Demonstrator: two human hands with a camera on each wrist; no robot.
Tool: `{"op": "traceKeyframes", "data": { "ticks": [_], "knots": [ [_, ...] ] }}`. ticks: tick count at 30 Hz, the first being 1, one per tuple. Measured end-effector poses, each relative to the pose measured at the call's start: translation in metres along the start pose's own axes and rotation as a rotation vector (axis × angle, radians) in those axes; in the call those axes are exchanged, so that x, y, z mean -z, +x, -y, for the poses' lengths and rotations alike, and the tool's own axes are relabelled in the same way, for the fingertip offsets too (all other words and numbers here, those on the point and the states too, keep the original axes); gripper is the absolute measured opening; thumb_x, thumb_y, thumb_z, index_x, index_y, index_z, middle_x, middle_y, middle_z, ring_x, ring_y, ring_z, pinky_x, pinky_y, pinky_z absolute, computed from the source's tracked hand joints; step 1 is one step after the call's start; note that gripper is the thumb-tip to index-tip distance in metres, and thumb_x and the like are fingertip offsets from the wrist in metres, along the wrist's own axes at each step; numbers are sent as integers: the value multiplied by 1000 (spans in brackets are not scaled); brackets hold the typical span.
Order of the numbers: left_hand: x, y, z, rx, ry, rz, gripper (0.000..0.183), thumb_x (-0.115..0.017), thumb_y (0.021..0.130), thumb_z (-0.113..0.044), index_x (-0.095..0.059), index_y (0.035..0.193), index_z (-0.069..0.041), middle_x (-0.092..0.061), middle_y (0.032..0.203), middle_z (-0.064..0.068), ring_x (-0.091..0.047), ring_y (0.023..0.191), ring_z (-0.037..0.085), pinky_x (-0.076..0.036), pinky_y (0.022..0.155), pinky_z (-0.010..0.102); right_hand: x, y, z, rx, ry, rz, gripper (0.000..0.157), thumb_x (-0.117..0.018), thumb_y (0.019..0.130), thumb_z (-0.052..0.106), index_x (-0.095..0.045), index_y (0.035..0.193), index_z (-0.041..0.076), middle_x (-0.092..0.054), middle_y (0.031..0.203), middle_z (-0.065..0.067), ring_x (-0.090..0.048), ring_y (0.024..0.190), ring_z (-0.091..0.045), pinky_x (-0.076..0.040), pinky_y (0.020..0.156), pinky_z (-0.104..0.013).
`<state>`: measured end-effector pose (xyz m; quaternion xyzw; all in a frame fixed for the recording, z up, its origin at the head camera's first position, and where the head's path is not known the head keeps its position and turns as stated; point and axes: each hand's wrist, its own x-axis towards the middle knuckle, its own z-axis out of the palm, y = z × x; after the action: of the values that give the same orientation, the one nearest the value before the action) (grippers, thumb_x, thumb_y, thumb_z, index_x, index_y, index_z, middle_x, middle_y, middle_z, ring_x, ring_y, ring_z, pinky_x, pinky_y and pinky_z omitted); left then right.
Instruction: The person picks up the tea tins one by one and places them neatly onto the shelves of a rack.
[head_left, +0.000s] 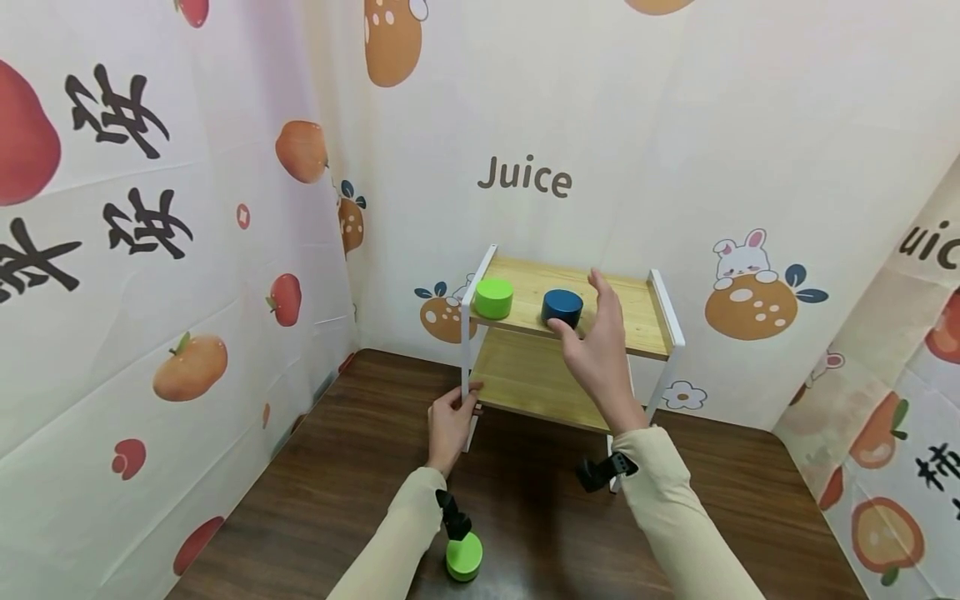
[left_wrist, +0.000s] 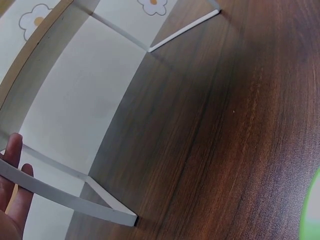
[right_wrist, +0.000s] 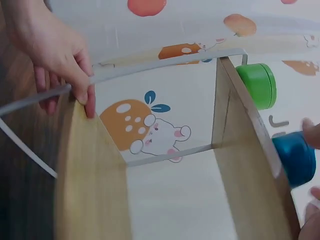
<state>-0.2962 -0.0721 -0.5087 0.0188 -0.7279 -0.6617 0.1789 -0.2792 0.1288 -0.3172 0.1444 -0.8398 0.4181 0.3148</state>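
Observation:
A two-tier shelf rack with wooden boards and white legs stands on the dark table. On its top board, a green round block sits at the left and a dark blue round block near the middle. My right hand is at the blue block, thumb by its front and fingers spread apart on its right; whether the thumb touches is unclear. My left hand grips the rack's left front leg at the lower board, its fingers behind the white bar.
A second green round block lies on the dark wood table, beside my left sleeve. Fruit-printed cloth walls rise behind the rack and on both sides. A black wrist camera hangs under my right wrist.

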Motion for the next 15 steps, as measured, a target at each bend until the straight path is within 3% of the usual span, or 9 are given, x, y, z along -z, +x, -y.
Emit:
{"op": "traceKeyframes", "data": {
  "ticks": [6,12,15],
  "knots": [
    [-1,1,-1,5,-10,5,16,-62,95,-28,-76,103,-28,-75,92,2,-71,69,11,-55,79,36,1,-32,-17,145,135,-120,84,-70,83,-6,-28,152,14,-31,155,-5,-29,143,-22,-23,118,-33],
    [0,0,0,-2,-21,6,17,-62,96,-27,-76,104,-25,-74,92,0,-71,70,13,-56,78,36,-7,-73,-32,286,140,-113,88,-67,73,-20,-31,150,3,-36,152,-16,-34,139,-33,-23,118,-33],
    [0,-1,1,3,-17,8,17,-62,96,-28,-76,104,-26,-74,91,-2,-71,70,12,-56,79,37,-15,-98,-40,284,127,-86,87,-66,74,-17,-30,150,3,-35,153,-15,-32,141,-32,-22,118,-31]
  ]
}}
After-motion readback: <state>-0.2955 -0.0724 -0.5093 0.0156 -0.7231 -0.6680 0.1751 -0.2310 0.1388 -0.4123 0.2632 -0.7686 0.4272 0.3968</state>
